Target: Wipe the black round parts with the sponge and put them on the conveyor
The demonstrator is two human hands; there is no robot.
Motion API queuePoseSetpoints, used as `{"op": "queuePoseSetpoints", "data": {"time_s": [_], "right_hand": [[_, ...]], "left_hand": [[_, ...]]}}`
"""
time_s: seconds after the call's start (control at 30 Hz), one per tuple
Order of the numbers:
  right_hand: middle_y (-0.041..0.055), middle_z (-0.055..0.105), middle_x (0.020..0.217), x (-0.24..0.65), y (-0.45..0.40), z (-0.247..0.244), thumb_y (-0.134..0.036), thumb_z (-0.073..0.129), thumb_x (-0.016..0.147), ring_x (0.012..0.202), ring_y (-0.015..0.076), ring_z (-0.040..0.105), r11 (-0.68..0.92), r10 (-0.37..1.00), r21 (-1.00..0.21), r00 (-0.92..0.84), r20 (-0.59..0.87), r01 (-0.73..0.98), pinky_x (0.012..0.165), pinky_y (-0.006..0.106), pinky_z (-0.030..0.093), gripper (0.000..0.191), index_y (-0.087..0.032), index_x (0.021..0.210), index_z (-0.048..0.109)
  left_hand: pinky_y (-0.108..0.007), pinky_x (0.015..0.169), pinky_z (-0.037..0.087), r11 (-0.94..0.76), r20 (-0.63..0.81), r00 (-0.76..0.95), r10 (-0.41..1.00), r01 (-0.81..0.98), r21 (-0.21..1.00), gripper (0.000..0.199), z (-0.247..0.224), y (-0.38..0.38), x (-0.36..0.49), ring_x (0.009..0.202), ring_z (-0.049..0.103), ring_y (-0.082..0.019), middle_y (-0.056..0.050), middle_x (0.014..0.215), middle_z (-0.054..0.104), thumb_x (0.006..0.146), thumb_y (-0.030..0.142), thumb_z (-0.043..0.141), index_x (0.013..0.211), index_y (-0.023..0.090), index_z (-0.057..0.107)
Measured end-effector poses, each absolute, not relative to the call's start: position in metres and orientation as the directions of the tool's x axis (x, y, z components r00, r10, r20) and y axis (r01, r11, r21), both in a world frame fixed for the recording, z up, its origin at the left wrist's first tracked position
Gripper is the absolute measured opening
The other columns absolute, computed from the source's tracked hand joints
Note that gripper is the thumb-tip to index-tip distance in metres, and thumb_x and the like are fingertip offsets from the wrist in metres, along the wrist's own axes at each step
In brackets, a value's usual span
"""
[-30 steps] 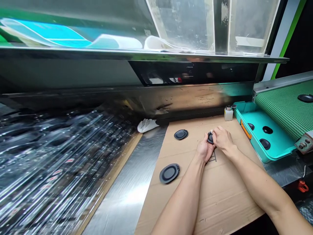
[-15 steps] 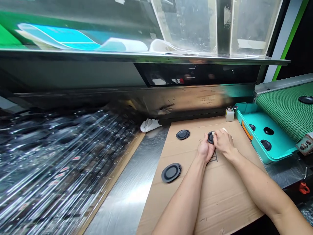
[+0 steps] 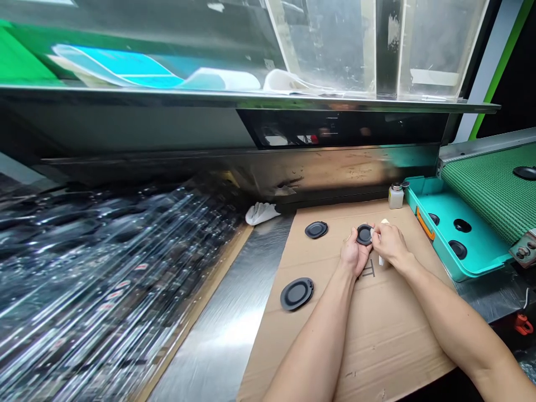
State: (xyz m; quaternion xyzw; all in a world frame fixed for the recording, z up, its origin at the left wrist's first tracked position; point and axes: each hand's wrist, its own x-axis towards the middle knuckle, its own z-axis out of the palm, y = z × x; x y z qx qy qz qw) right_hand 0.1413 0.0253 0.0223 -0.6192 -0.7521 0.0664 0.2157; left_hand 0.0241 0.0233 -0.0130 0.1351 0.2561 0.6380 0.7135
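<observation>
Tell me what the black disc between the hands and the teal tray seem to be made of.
The black disc looks like moulded rubber or soft plastic: matte, with a raised rim; hard plastic is possible. The teal tray looks like moulded plastic, smooth and slightly glossy, with rounded edges.

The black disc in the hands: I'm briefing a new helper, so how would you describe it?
On the cardboard sheet, left of the teal tray, the left hand and right hand meet. Between them sits a round black disc, held up off the cardboard, unlike the two similar discs lying flat nearby.
</observation>
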Motion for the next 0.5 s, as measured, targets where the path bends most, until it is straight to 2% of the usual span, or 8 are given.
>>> {"op": "queuePoseSetpoints", "data": {"time_s": [0.1,0.27,0.37,0.5], "right_hand": [[0.0057,0.07,0.09,0.143,0.023,0.024,-0.024,0.052,0.092,0.085,0.0201,0.063,0.231,0.966,-0.389,-0.163,0.2,0.892,0.073,0.027,0.039,0.016,-0.021,0.087,0.066],[0.0076,0.069,0.099,0.136,0.02,0.021,-0.022,0.048,0.096,0.092,0.0195,0.063,0.271,0.94,-0.38,-0.159,0.301,0.885,0.076,0.027,0.041,0.018,-0.019,0.093,0.065],[0.0072,0.069,0.101,0.128,0.015,0.018,-0.022,0.05,0.095,0.093,0.0197,0.063,0.355,0.92,-0.356,-0.257,0.294,0.864,0.079,0.027,0.042,0.015,-0.019,0.094,0.065],[0.0082,0.068,0.103,0.121,0.012,0.015,-0.021,0.048,0.097,0.094,0.0199,0.062,0.355,0.916,-0.347,-0.249,0.314,0.868,0.079,0.027,0.042,0.017,-0.018,0.097,0.064]], "left_hand": [[-0.044,0.103,0.052,0.145,-0.2,0.049,0.979,-0.851,0.504,0.041,-0.013,0.024,0.022,0.114,0.068,-0.024,-0.017,0.126,0.069,0.105,0.036,0.033,0.127,0.014,0.06],[-0.042,0.103,0.052,0.129,-0.192,0.043,0.98,-0.877,0.463,0.04,-0.014,0.024,0.022,0.114,0.068,-0.023,-0.016,0.126,0.069,0.105,0.035,0.034,0.128,0.014,0.06],[-0.04,0.105,0.051,0.13,-0.2,0.044,0.979,-0.887,0.444,0.041,-0.014,0.023,0.023,0.115,0.067,-0.022,-0.015,0.122,0.07,0.105,0.036,0.033,0.123,0.014,0.063],[-0.04,0.109,0.048,0.119,-0.213,0.027,0.977,-0.894,0.432,0.042,-0.014,0.024,0.024,0.118,0.065,-0.022,-0.013,0.117,0.072,0.105,0.038,0.031,0.11,0.015,0.066]]}}
